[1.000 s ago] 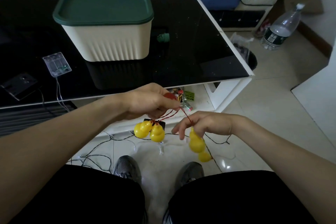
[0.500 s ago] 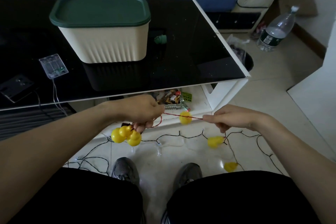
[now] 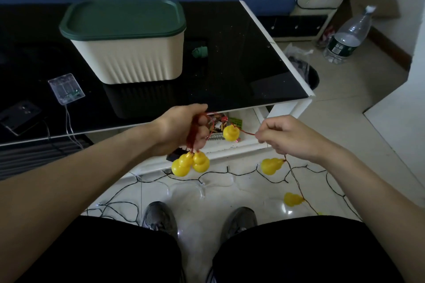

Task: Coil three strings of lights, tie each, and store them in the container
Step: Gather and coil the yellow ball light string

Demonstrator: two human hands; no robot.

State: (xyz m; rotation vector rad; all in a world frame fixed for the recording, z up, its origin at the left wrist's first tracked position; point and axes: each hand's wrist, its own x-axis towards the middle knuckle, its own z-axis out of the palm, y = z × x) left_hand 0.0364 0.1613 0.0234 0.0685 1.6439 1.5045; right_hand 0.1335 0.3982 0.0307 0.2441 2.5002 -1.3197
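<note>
Lights on a red wire (image 3: 247, 132), each a yellow gourd, are being wound into a coil in front of the table (image 3: 241, 71). To coil well, I judge each loop should match the last and the wire stay lightly taut. The left hand (image 3: 184, 128) grips the gathered loops, two gourds (image 3: 190, 164) dangling just below its fingers. The right hand (image 3: 292, 136) pinches the wire beside another gourd (image 3: 231, 133); more trail to the floor (image 3: 230, 190). The container (image 3: 128, 41) sits lidded on the table.

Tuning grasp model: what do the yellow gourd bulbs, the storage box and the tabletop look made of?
Yellow gourd bulbs: probably glossy moulded plastic, with small highlights. Storage box: matte cream plastic, ribbed walls, dark green lid. Tabletop: black glass or lacquer; it mirrors the box.
</note>
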